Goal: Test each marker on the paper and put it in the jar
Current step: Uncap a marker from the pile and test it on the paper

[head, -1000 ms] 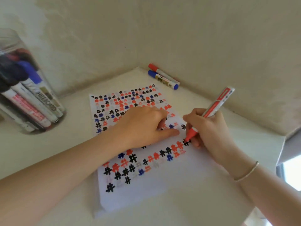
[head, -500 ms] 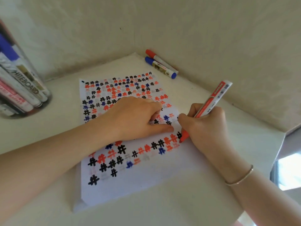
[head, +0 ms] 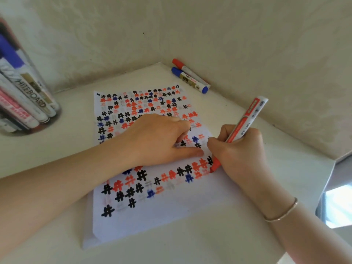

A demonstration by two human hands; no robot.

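A white paper (head: 163, 216) covered with black, red and blue hash marks lies on the table. My right hand (head: 240, 151) grips an uncapped red marker (head: 245, 121), its tip touching the paper at the right end of a row of marks. My left hand (head: 162, 140) rests on the paper's middle, thumb stretched toward the tip, the other fingers curled; whether it holds something is hidden. A clear jar (head: 24, 96) with several markers stands at the far left. A capped red marker (head: 182, 66) and a capped blue marker (head: 190, 79) lie by the wall corner.
The cream table (head: 190, 250) fits into a wall corner at the back. Its right edge drops off near a bright floor patch (head: 339, 206). A thin bracelet (head: 282, 214) circles my right wrist.
The view has shifted, so the jar has slid toward the left edge. My right hand has drawn the red tip a little along the row; my left hand stays on the paper.
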